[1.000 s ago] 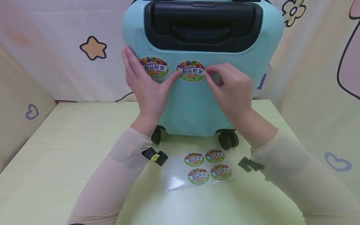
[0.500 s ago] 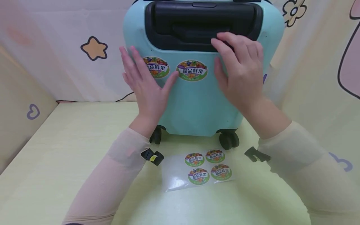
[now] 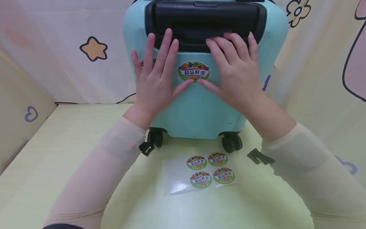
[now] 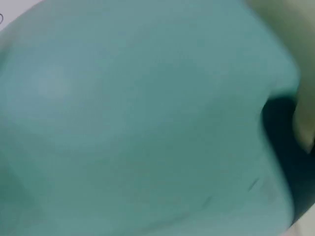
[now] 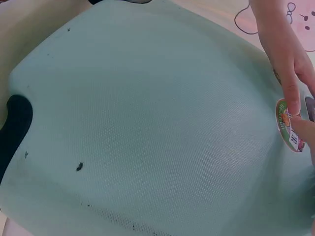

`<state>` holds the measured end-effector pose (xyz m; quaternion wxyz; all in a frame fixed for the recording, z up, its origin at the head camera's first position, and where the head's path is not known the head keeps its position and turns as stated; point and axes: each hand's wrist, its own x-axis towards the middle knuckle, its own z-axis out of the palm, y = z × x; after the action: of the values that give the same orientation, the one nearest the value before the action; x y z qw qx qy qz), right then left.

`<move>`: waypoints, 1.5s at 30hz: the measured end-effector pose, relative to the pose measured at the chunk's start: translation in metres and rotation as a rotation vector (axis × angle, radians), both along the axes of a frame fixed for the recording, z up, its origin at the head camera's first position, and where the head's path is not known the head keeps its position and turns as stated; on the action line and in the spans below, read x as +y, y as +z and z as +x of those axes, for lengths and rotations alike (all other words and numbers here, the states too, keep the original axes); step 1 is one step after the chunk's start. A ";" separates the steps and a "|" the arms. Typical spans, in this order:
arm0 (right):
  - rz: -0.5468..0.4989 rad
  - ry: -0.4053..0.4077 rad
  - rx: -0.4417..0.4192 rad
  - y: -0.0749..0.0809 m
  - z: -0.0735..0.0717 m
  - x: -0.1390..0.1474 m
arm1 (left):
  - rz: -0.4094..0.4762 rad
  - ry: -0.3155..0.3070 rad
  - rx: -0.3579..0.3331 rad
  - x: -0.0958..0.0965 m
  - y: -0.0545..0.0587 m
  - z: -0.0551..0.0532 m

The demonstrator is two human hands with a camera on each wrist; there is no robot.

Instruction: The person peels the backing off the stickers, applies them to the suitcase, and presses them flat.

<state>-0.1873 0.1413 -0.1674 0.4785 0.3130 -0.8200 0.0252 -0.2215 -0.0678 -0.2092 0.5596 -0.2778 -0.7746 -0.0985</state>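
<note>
A light-blue suitcase (image 3: 194, 111) with a black handle recess (image 3: 206, 19) stands upright on the table. On its front, an oval fruit sticker (image 3: 193, 71) lies between my two hands. My left hand (image 3: 155, 76) has its fingers spread over the suitcase, partly covering a second fruit sticker (image 3: 144, 62); its thumb rests at the first sticker's lower edge. On the other side my right hand (image 3: 235, 70) reaches up with fingertips at the recess, its thumb also by that lower edge. Both thumbs show at the sticker (image 5: 284, 118) in the right wrist view.
A clear sticker sheet (image 3: 177, 178) with several oval fruit stickers lies on the table (image 3: 71, 152) in front of the suitcase. Black wheels (image 3: 231, 143) support the suitcase. A patterned curtain (image 3: 57, 63) hangs behind.
My right hand has left the sticker's right edge, moved up and spread its fingers. My left hand has shifted up and right, now covering more of the left sticker. Both thumbs have come to the middle sticker.
</note>
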 end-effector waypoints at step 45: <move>-0.008 0.101 -0.011 0.001 0.001 0.006 | -0.092 -0.037 0.141 0.000 0.022 -0.008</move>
<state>-0.1861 0.1469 -0.1668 0.4736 0.3519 -0.8055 0.0544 -0.2291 -0.0677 -0.1876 0.5975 -0.3236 -0.7317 -0.0532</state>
